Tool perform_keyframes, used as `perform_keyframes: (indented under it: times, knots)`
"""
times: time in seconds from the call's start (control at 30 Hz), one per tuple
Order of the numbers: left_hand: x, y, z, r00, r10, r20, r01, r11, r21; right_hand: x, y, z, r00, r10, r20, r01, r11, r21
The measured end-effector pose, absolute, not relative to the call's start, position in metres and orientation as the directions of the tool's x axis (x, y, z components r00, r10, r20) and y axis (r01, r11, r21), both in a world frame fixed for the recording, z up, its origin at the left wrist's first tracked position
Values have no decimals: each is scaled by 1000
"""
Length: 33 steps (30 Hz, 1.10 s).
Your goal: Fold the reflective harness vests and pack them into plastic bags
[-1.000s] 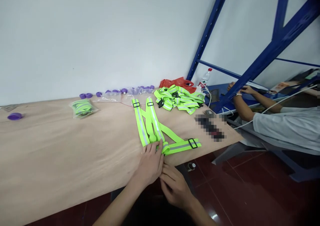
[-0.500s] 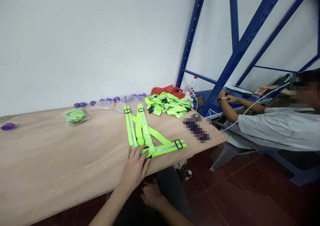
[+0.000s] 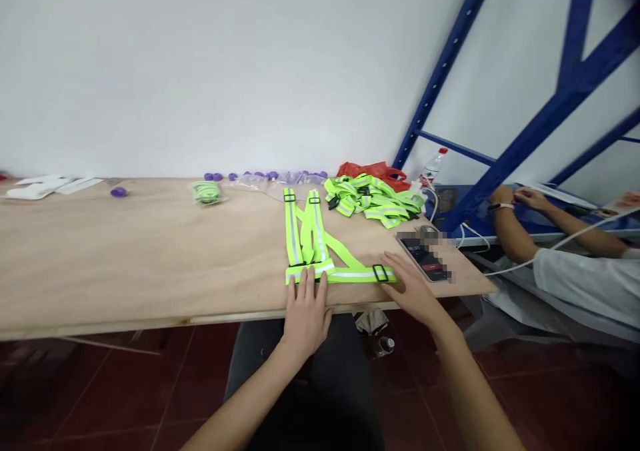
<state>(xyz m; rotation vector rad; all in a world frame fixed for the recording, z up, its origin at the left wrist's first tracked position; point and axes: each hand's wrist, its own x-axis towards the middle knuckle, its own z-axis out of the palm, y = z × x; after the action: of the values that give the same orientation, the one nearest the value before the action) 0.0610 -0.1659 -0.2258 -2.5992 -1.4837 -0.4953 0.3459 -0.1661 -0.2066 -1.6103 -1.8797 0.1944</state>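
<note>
A neon-yellow reflective vest made of straps with silver stripes lies on the wooden table near its front edge. Two straps run toward the wall, and one reaches out to the right, ending at a black buckle. The fingertips of my left hand rest flat on the folded band at the vest's lower left. My right hand is at the right strap's end beside the buckle, its thumb and fingers apart around the strap tip.
A heap of similar straps lies by a red plastic bag. A bagged vest and several purple pieces lie farther back. A phone is at the right. Beyond a blue rack post, another person's arms are at work.
My right hand has come up from my lap to the right strap's end. My left hand stays on the vest, whose front band now lies straighter. The view has turned left.
</note>
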Motion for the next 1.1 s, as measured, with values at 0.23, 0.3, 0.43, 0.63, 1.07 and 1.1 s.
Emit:
perform_keyframes:
  times: [0.23, 0.3, 0.43, 0.63, 1.07, 1.1]
  knots:
    - [65, -170, -228, 438, 854, 282, 876, -475, 78, 356, -151, -204, -143, 987, 69, 783, 155, -602]
    - [65, -171, -228, 434, 857, 278, 876, -474, 91, 358, -151, -199, -135, 991, 20, 779, 119, -616]
    - [63, -169, -227, 439, 854, 279, 866, -485, 122, 357, -149, -194, -112, 994, 6, 756, 89, -649]
    - [56, -163, -221, 461, 847, 265, 850, -507, 141, 355, -150, -200, 45, 988, 147, 654, 82, -752]
    - [57, -151, -224, 489, 817, 304, 852, -523, 34, 355, -146, -165, -297, 954, 44, 826, 280, -490]
    - [56, -151, -226, 501, 808, 311, 846, -532, 20, 357, -146, -165, -295, 953, 62, 817, 285, -502]
